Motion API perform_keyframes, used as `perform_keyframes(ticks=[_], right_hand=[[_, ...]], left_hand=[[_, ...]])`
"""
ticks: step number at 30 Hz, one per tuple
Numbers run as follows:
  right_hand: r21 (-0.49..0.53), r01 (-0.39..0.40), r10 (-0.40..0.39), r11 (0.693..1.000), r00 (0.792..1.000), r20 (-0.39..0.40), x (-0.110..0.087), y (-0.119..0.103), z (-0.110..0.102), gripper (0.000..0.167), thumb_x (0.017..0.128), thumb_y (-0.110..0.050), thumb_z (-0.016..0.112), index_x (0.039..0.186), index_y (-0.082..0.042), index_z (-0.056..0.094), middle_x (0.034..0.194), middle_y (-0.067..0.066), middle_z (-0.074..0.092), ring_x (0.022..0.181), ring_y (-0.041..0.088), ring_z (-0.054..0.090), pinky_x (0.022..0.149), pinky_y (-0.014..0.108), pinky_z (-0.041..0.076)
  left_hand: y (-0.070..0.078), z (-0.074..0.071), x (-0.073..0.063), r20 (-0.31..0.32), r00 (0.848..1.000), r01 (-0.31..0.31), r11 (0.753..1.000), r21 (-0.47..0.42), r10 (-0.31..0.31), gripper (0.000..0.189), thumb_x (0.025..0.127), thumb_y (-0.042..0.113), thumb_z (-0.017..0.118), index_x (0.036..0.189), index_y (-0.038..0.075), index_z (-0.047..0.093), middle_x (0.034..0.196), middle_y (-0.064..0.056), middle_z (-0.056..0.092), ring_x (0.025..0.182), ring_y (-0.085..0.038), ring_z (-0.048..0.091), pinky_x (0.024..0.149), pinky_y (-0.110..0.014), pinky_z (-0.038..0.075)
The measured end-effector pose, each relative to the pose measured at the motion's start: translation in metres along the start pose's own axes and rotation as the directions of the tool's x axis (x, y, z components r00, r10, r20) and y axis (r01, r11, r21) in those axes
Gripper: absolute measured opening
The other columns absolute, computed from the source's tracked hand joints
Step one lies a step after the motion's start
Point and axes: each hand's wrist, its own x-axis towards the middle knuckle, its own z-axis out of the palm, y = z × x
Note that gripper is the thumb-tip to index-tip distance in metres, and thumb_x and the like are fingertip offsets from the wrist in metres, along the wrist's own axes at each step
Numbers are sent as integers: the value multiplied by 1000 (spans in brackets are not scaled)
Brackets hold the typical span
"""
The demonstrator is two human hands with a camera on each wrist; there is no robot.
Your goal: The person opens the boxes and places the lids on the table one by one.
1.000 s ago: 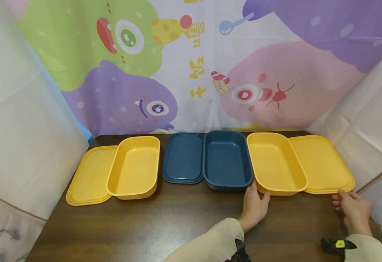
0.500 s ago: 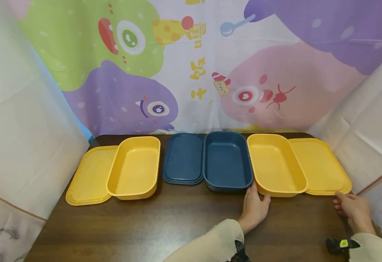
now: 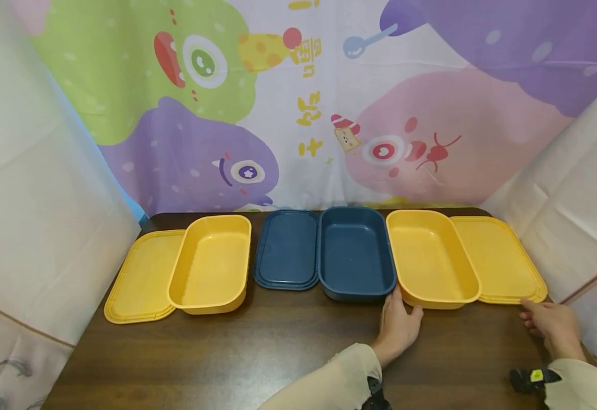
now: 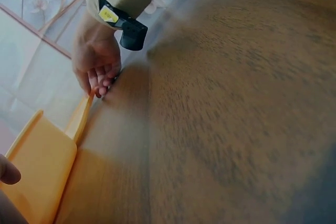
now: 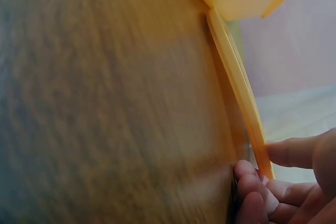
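Observation:
In the head view my left hand (image 3: 398,330) holds the near left corner of the right yellow container (image 3: 433,259), an open rectangular food box. Its thumb lies at the front wall and its fingers reach in toward the neighbouring blue container (image 3: 357,250). My right hand (image 3: 554,327) pinches the near right corner of a flat yellow lid (image 3: 500,259). In the right wrist view the thumb is on the lid's upper face (image 5: 244,98) and the fingers are curled below its edge. The lid's left side meets the yellow container, which partly hides it.
A blue lid (image 3: 287,247) lies left of the blue container. Farther left stands another yellow container (image 3: 211,265), overlapping a second yellow lid (image 3: 141,279). All lie along the back of the brown wooden table (image 3: 257,353). A printed cloth (image 3: 308,171) hangs behind; pale cloths flank both sides.
The right yellow lid has shifted slightly left toward its container, with my right hand pinching its corner. My left hand has stayed at the container's corner.

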Motion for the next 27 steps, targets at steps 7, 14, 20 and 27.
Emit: perform_keyframes(ticks=[7,14,20,27], right_hand=[[-42,17,-16,999,1000,15,5,-1,1,36,96,-22,50,75,2,66,49,-12,58,49,8,57,49,28,51],[-80,6,-6,997,1000,2,8,-2,1,36,94,-22,52,73,3,66,46,-12,56,47,11,56,48,29,50],[-98,5,-5,995,1000,1,8,-4,1,34,92,-23,54,66,-3,65,45,-12,56,47,12,56,48,29,50],[-146,33,-33,989,999,2,6,-3,1,36,91,-25,54,65,-3,67,44,-14,56,46,11,56,47,29,49]], left_hand=[[0,-1,-1,-4,1000,0,1000,-10,-1,65,89,22,64,148,10,40,140,-7,53,129,-21,50,108,-34,41],[-1,-2,-1,0,1000,-18,1000,-11,18,66,89,21,64,149,10,38,141,-8,51,131,-21,49,108,-34,41],[-2,-1,0,1,1000,-19,1000,-14,19,64,90,22,63,148,10,39,142,-8,51,131,-21,48,109,-35,40],[-3,-2,0,17,1000,4,1000,-21,-3,65,90,22,63,150,12,38,143,-6,50,132,-19,47,110,-34,40]])
